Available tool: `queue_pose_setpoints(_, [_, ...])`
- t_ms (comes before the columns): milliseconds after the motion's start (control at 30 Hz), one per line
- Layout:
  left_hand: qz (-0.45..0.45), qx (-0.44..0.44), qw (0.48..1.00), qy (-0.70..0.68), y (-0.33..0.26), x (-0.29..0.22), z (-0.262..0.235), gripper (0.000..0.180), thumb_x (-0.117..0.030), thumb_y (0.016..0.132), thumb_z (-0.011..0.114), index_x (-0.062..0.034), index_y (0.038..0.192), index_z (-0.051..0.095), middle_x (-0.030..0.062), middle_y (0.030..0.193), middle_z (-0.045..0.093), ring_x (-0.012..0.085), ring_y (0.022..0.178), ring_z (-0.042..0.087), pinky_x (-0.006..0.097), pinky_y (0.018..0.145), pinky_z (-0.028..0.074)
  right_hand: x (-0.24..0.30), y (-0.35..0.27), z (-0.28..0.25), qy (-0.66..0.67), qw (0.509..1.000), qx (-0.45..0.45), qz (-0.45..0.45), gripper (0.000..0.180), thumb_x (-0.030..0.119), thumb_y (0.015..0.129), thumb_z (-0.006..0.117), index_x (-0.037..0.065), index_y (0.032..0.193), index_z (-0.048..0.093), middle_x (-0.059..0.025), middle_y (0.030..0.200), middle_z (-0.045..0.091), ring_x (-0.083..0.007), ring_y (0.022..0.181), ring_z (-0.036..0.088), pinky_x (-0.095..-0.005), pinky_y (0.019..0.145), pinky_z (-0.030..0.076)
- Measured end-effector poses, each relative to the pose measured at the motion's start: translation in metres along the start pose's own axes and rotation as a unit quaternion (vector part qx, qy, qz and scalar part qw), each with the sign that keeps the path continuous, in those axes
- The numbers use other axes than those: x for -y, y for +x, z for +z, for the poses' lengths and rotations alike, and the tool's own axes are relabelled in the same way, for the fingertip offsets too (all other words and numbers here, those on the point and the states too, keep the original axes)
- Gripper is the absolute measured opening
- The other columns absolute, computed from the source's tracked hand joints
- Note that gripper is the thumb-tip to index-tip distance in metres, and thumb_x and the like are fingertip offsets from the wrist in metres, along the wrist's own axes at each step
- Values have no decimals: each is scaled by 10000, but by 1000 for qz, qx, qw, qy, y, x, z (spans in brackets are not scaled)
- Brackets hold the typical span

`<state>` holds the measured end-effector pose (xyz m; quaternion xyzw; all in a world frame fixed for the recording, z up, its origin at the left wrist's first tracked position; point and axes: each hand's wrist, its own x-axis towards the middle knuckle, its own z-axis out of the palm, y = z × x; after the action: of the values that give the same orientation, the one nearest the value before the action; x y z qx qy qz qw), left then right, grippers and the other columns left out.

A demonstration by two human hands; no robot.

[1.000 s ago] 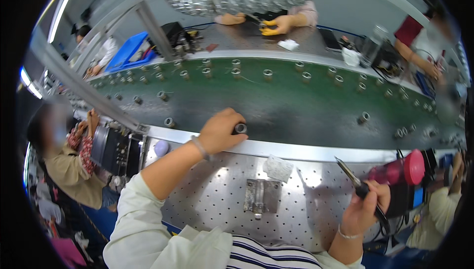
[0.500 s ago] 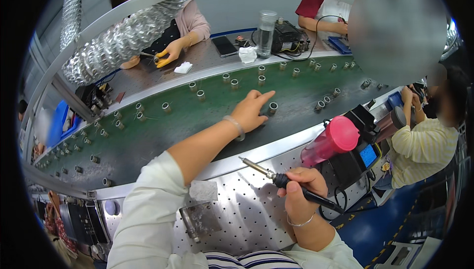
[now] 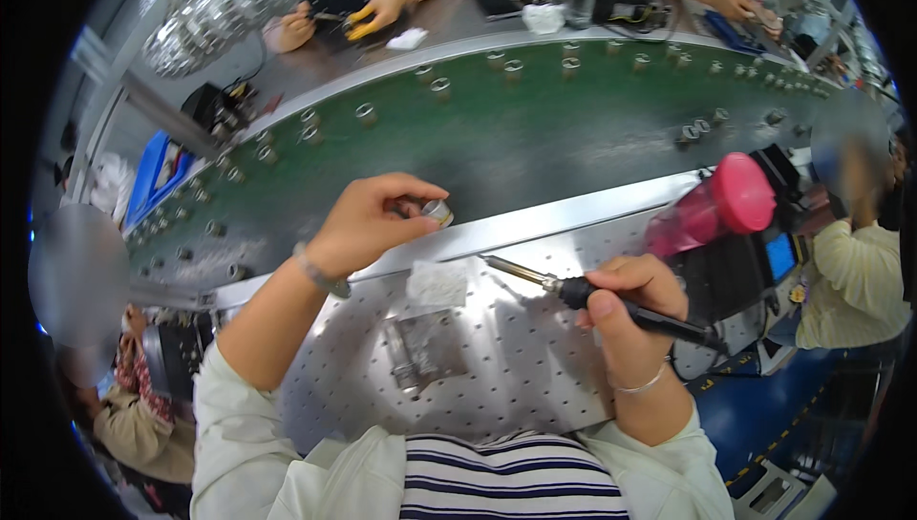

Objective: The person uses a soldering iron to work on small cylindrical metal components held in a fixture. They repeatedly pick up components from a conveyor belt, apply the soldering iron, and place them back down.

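Observation:
Between the thumb and fingers of my left hand (image 3: 374, 224) is a small metal cylinder (image 3: 438, 212), held over the belt's near rail. My right hand (image 3: 638, 310) grips a soldering iron (image 3: 564, 289) by its black handle, its bare metal tip pointing left over the perforated metal worktop (image 3: 535, 377). Below my left hand, a white folded pad (image 3: 437, 285) lies on the worktop. Touching or close to it is a small metal plate (image 3: 435, 343) with a metal cylinder along its side.
A green conveyor belt (image 3: 573, 128) carries several similar cylinders. On my right stand a pink-lidded bottle (image 3: 743, 193) and a black device with a blue screen (image 3: 780, 257). Co-workers sit across and on both sides; one holds yellow-handled pliers (image 3: 361, 23). A silver duct (image 3: 248, 9) hangs upper left.
My left hand has picked the cylinder off the belt and drawn it back toward me, to the near rail. My right hand still holds the soldering iron. The whole view has shifted.

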<state>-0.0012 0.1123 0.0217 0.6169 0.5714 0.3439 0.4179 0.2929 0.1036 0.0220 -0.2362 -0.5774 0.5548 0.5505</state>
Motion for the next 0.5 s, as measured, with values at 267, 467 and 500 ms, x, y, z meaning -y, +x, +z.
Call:
queue_pose_setpoints(267, [-117, 46, 924, -362, -110, 25, -7, 312, -79, 820, 654, 34, 1109, 623, 39, 863, 638, 75, 682, 536, 204, 613, 451, -17, -5, 28, 32, 995, 43, 85, 96, 28, 808, 640, -29, 844, 571, -88, 679, 585, -99, 538, 553, -190, 494, 439])
queue_pose_setpoints(467, [-79, 61, 882, -461, -100, 29, 10, 324, -83, 836, 644, 15, 1143, 611, 29, 881, 628, 81, 722, 539, 218, 639, 462, -32, -5, 32, 42, 995, 57, 77, 121, 73, 829, 631, -25, 843, 561, -89, 675, 576, -99, 517, 543, -183, 465, 425])
queue_pose_setpoints(500, [-79, 67, 882, -460, -97, 30, 10, 315, -86, 834, 647, 14, 1131, 617, 30, 889, 630, 78, 736, 544, 215, 644, 463, -35, -6, 31, 42, 995, 56, 76, 125, 77, 830, 631, -25, 844, 559, -90, 677, 575, -99, 513, 541, -182, 462, 424])
